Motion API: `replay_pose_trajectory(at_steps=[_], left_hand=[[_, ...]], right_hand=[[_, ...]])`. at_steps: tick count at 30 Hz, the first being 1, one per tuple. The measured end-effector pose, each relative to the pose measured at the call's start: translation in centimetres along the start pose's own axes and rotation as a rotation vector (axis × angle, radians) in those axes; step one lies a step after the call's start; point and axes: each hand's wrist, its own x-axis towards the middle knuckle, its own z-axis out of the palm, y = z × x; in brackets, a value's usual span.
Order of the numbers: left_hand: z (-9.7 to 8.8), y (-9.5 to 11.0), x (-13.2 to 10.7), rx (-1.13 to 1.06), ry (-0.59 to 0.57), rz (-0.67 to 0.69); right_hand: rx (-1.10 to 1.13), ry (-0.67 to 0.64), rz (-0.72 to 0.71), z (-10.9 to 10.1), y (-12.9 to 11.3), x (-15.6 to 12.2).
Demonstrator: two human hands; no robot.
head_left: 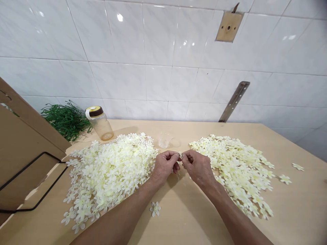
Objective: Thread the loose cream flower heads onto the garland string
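Just in front of the cup [164, 140], the left hand [164, 165] and right hand [200, 167] are meeting, their fingertips pinching what seems to be a small pale flower [180, 154], mostly hidden. A heap [114, 168] of loose flowers is lying left of the cup, a flatter spread [237, 166] right of it. The flowers are looking light, thin and soft, probably bending easily; the centre is likely offering a safer hold than the petals.

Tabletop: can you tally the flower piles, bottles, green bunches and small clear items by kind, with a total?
Flower piles: 2
Bottle: 1
Green bunch: 1
Small clear item: 1
Total: 5
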Motion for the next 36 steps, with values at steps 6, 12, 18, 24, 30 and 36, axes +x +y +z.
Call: replay_pose_trajectory(at_steps=[6,12,18,24,30,36], left_hand=[[0.0,-0.2,0.1,0.020,0.004,0.004],[0.1,-0.3,0.2,0.004,0.017,-0.011],[0.0,-0.7,0.2,0.094,0.048,0.049],[0.1,-1.1,-0.2,0.171,0.010,0.132],[0.1,-1.5,-0.1,0.180,0.011,0.129],[0.2,-1.4,-0.2,0.170,0.011,0.109]], right_hand=[[-0.014,0.031,-0.017,0.2,-0.1,0.0],[0.027,0.008,0.024,0.1,-0.1,0.1],[0.281,-0.219,0.190,-0.8,-0.5,0.4],[0.262,-0.206,0.231,-1.0,-0.5,0.4],[0.297,-0.192,0.241,-0.7,-0.2,0.5],[0.336,-0.145,0.295,-0.7,-0.7,0.5]])
